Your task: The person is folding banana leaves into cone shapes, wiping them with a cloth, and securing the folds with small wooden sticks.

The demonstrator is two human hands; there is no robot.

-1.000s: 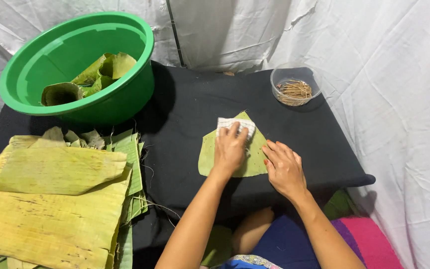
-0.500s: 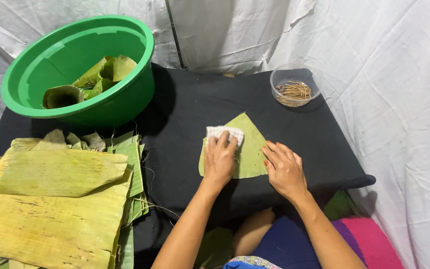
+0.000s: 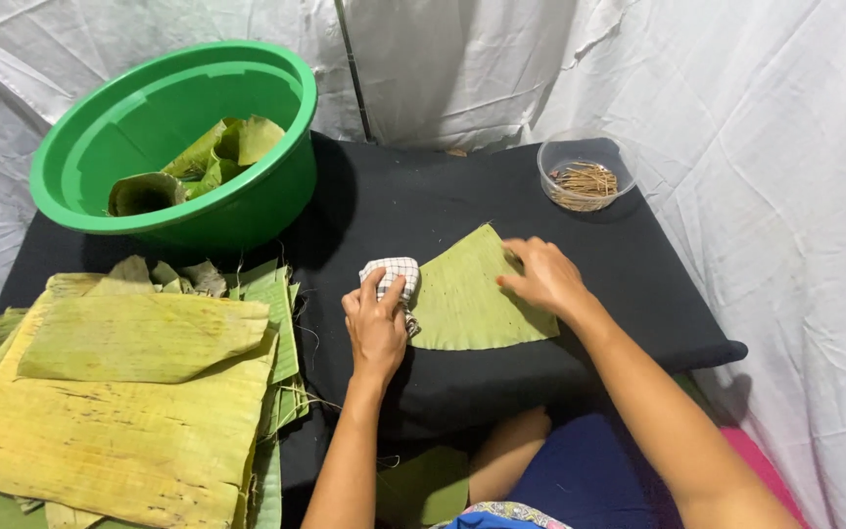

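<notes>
While right hand (image 3: 540,276) flattens the leaf (image 3: 472,294), left hand (image 3: 376,318) clutches a cloth (image 3: 394,274).

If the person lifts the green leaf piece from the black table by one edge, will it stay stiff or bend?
The leaf piece looks thin and lies flat, so it would probably droop. It seems light; the right hand pins it while the left hand presses a checked cloth at its edge. It may tear along its ribs.
</notes>
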